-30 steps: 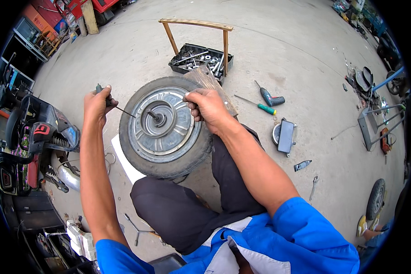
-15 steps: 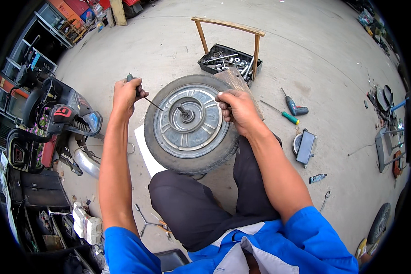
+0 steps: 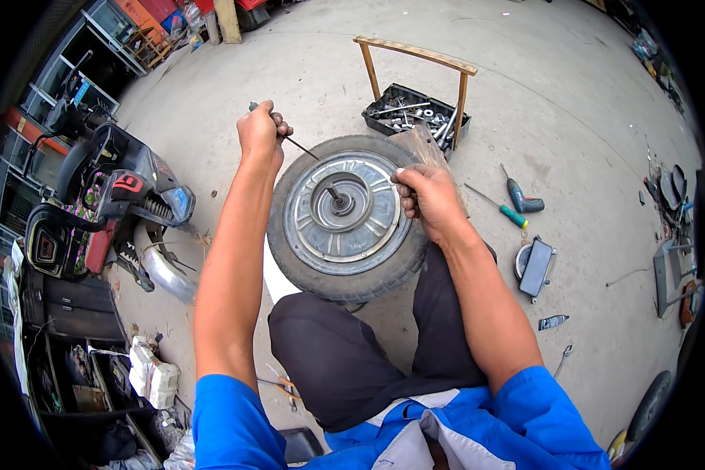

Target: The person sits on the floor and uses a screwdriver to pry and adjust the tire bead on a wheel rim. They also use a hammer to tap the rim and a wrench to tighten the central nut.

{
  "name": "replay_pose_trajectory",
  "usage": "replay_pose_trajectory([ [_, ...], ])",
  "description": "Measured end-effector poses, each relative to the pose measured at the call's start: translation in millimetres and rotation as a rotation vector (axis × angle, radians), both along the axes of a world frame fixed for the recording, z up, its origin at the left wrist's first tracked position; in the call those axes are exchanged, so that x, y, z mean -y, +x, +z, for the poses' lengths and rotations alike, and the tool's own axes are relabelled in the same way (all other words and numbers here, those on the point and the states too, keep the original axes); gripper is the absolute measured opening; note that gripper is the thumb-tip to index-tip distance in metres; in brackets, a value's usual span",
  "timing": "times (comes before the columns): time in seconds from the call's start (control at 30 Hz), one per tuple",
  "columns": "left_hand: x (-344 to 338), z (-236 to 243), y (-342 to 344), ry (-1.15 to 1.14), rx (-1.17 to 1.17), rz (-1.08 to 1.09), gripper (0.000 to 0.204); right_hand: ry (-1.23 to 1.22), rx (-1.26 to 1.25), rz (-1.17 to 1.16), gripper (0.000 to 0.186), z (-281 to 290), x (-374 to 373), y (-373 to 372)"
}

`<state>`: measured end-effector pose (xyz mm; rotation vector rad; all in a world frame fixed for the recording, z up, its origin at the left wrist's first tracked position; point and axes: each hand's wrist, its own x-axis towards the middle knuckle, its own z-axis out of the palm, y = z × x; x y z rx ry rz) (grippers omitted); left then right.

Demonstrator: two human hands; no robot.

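A scooter wheel with a black tyre (image 3: pixel 283 235) and a round grey metal hub cover (image 3: pixel 382 219) lies in front of my knees, its axle (image 3: pixel 339 199) pointing up. My left hand (image 3: pixel 260 135) is closed around the dark handle of a screwdriver (image 3: pixel 302 150). The thin shaft slants down to the wheel's upper left, its tip near the hub's outer edge; contact cannot be made out. Over the right edge of the hub, my right hand (image 3: pixel 424 196) has thumb and fingers pinched together. Whatever they hold is too small or hidden to name.
Beyond the wheel stands a black toolbox (image 3: pixel 374 123) with a wooden handle, full of sockets and wrenches. To the right lie a green screwdriver (image 3: pixel 514 217), a power drill (image 3: pixel 522 197), a phone (image 3: pixel 536 266) and a tube (image 3: pixel 553 322). A scooter (image 3: pixel 125 196) stands left.
My left hand has lifted the screwdriver tip from the hub's left side toward its upper left edge. The right hand stays pinched at the hub's right edge. The whole view has shifted slightly.
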<state>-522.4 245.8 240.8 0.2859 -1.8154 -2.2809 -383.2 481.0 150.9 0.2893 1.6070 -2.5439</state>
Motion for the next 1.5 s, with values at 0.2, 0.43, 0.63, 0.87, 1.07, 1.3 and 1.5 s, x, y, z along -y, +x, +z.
replay_pose_trajectory([
  [0.2,-15,-15,-6,-0.026,0.061,0.007,0.013,0.010,0.008,-0.003,0.019,1,0,0],
  [0.43,-12,-21,-8,-0.025,0.061,0.015,0.012,0.017,0.005,0.013,0.019,-1,-2,0],
  [0.63,-9,-25,-11,-0.031,0.062,0.013,0.011,-0.008,-0.002,-0.002,0.019,-1,-1,-1],
  [0.87,-12,-25,-14,-0.014,0.101,0.081,0.015,0.002,-0.007,0.001,0.019,-3,-2,-3],
  [1.07,-22,-21,-22,-0.059,0.168,0.139,0.018,0.017,-0.005,-0.004,0.019,-1,0,-1],
  [1.3,-12,-16,-31,-0.315,0.157,-0.270,0.008,0.011,-0.001,-0.003,0.018,-1,0,-1],
  [1.5,13,-3,-27,-0.512,0.005,-0.715,0.015,0.015,-0.007,0.005,0.018,1,-1,0],
])
